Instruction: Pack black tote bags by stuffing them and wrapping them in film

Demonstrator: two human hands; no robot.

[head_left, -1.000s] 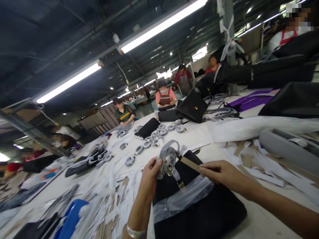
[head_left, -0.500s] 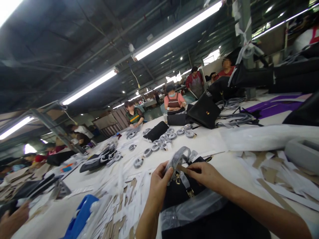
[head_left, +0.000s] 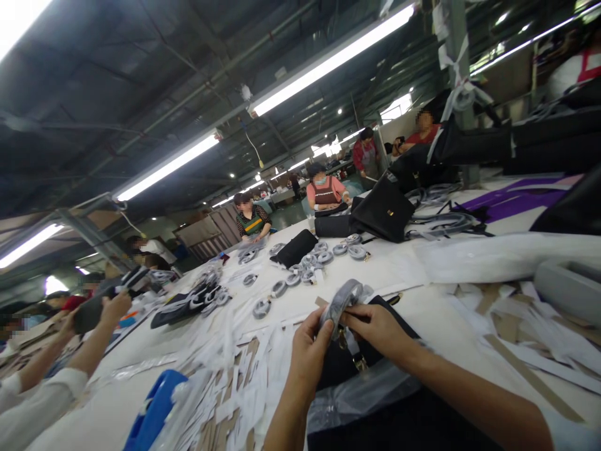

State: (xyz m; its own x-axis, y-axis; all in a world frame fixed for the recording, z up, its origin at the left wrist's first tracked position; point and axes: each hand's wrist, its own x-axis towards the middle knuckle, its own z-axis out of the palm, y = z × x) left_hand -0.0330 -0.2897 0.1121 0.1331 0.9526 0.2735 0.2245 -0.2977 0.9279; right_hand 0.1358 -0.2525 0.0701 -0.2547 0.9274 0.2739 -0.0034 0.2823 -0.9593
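Observation:
My left hand (head_left: 310,344) is closed round a coiled bag strap (head_left: 346,299) in clear greyish plastic, thumb on its near side. The fingers of my right hand (head_left: 382,329) pinch the same coil from the right, just above gold metal clasps (head_left: 360,363). Below both hands a black bag (head_left: 399,413) lies on the table, with a band of clear plastic film (head_left: 361,398) across it. A bit of brown card (head_left: 322,302) pokes out behind my left fingers; what holds it is hidden.
Several wrapped strap coils (head_left: 310,260) lie farther back, near black bags (head_left: 382,207). Card and paper strips (head_left: 232,388) are heaped left, beside a blue plastic object (head_left: 153,410). At far left, a co-worker's hands (head_left: 115,305) lift a dark bag piece (head_left: 96,307).
My right fingers have moved in from the brown card to the strap coil. The card now shows behind my left hand. At left, a co-worker's hands have risen with a dark piece.

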